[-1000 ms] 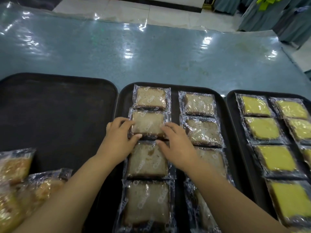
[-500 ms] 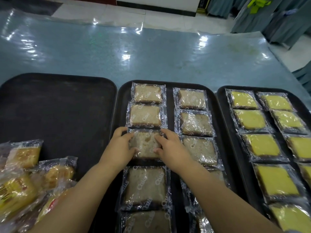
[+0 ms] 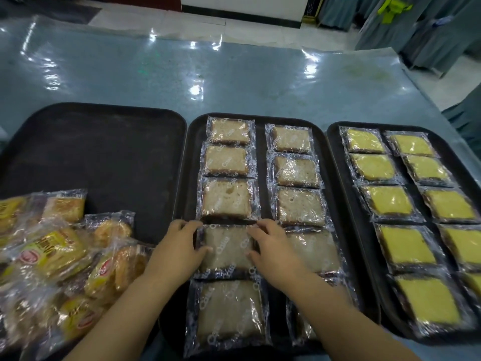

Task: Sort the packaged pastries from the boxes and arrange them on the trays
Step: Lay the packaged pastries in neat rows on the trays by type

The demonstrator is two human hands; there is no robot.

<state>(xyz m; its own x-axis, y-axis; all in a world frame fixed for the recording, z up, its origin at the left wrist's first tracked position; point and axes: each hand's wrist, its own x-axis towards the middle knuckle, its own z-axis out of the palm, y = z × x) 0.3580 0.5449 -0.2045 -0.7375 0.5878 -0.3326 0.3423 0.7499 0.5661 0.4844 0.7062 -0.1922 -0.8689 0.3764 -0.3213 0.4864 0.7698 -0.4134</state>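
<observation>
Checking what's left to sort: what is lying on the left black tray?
Yellow-wrapped pastry packets are heaped on the near part of the left tray. Anything beneath the heap is covered.

You're in what looks like a banquet or dining hall. Your bench is a long blue-topped table under a shiny, wrinkled clear plastic sheet. Beyond its far right corner stand what look like chairs in grey-blue fabric covers, one tied with a lime bow. The floor is pale tile. Three black serving trays lie side by side before you, two lined with rows of wrapped cake packs.
</observation>
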